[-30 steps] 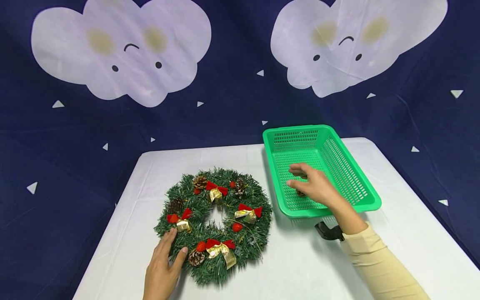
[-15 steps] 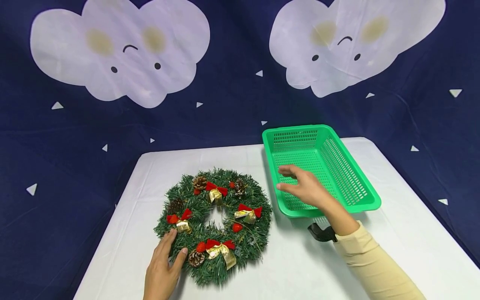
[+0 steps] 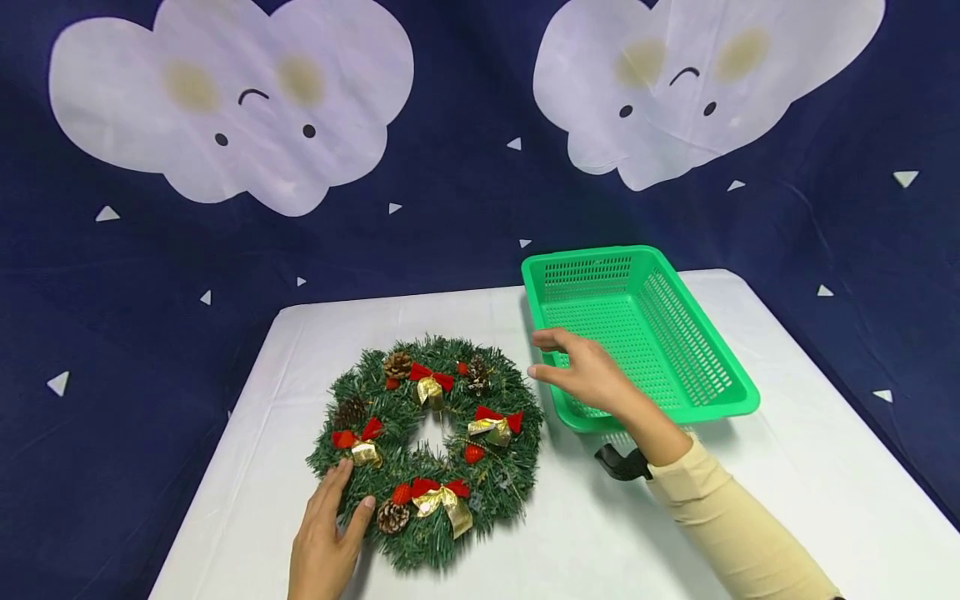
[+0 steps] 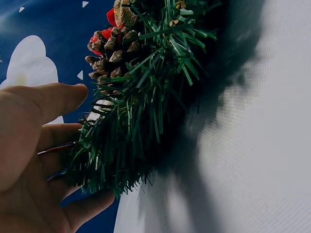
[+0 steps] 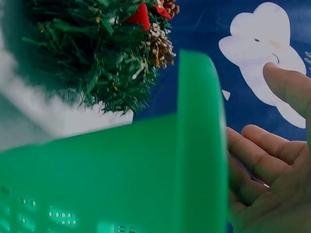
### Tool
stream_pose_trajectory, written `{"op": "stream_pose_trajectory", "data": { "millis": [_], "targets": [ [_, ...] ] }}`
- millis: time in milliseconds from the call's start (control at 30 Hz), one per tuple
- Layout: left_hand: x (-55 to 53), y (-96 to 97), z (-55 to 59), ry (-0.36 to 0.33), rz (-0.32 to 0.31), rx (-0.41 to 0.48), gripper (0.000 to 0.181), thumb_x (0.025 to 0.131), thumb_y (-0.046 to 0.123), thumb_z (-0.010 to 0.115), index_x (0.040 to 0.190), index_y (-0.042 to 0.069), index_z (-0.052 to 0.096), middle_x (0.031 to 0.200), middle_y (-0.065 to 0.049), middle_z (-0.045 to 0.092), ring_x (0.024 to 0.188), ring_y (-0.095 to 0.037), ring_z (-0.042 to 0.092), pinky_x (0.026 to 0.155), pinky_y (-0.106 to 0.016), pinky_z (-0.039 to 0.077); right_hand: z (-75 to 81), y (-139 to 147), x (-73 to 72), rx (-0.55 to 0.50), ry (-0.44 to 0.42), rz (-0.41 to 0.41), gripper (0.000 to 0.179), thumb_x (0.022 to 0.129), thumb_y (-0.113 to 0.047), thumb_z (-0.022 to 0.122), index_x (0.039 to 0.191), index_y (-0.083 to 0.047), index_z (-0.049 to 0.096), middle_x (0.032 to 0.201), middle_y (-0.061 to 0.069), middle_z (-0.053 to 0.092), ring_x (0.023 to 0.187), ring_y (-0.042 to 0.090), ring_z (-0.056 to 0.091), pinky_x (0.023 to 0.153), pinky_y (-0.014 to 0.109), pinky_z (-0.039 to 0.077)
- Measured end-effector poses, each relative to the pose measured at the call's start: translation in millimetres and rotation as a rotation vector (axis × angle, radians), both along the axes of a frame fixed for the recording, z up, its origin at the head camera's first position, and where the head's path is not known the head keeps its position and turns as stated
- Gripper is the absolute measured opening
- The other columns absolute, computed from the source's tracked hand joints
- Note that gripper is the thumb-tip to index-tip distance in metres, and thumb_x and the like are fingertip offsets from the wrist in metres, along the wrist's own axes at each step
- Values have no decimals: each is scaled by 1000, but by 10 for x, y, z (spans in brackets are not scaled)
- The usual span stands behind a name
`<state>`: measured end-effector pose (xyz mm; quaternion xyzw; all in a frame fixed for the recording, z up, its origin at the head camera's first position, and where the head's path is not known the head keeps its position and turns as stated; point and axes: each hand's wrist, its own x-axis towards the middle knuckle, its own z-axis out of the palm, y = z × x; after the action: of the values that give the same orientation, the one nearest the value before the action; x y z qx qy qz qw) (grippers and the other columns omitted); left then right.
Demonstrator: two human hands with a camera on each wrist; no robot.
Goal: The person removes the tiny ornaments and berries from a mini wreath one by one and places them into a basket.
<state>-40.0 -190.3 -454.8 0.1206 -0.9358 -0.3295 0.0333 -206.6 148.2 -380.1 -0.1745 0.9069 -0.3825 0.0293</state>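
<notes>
A green wreath (image 3: 517, 483) with pine cones, red berries and red-and-gold bows lies flat on the white table. My left hand (image 3: 324, 525) rests at its lower left edge, thumb and fingers spread; in the left wrist view the fingers touch the green tinsel (image 4: 131, 126) beside a pine cone (image 4: 114, 53). My right hand (image 3: 588, 375) hovers over the near left part of a green plastic basket (image 3: 720, 350), fingers extended with a gap to the thumb. The right wrist view shows a bare palm (image 5: 272, 179) beyond the basket's rim (image 5: 199, 136).
The basket stands right of the wreath, near the table's far edge. White cloth covers the table (image 3: 555, 533). A dark blue backdrop (image 3: 465, 167) with clouds hangs behind. A black curved piece (image 3: 622, 462) sits under my right wrist.
My right hand has moved left across the basket toward the wreath. A pine cone visible in the basket below it earlier is now out of sight. My left hand stays in place.
</notes>
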Motion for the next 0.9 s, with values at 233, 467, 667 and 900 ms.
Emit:
{"op": "stream_pose_trajectory", "data": {
  "millis": [233, 467, 667, 900],
  "targets": [
    [-6, 3, -11, 6, -3, 0, 63, 94, 43, 55, 147, 14, 36, 153, -11, 34, 141, -37, 27, 105, -64, 31, -24, -105, -32, 4, 11, 0, 55, 85, -40, 68, 132, -15, 53, 130, 7, 60, 122, 29, 55, 98, 51, 47],
    [-4, 7, -20, 22, 3, -14, 63, 94, 43, 55, 146, 13, 37, 152, -12, 35, 140, -37, 29, 104, -64, 32, -59, -235, -67, 6, 28, 8, 50, 85, -38, 68, 129, -17, 56, 128, 6, 62, 120, 28, 57, 97, 50, 47],
    [-7, 7, -30, 18, 1, -8, 63, 94, 43, 55, 147, 14, 37, 152, -11, 35, 141, -37, 28, 104, -64, 32, -103, -337, -93, 8, 37, 27, 53, 85, -39, 68, 130, -16, 55, 129, 7, 61, 119, 29, 56, 98, 52, 46],
    [-7, 4, -31, 21, 3, -7, 63, 94, 43, 55, 147, 14, 37, 153, -11, 34, 141, -37, 28, 104, -63, 32, -152, -477, -91, 35, 26, 12, 54, 85, -40, 69, 131, -16, 55, 129, 6, 61, 120, 27, 56, 98, 51, 47]
  ]
}}
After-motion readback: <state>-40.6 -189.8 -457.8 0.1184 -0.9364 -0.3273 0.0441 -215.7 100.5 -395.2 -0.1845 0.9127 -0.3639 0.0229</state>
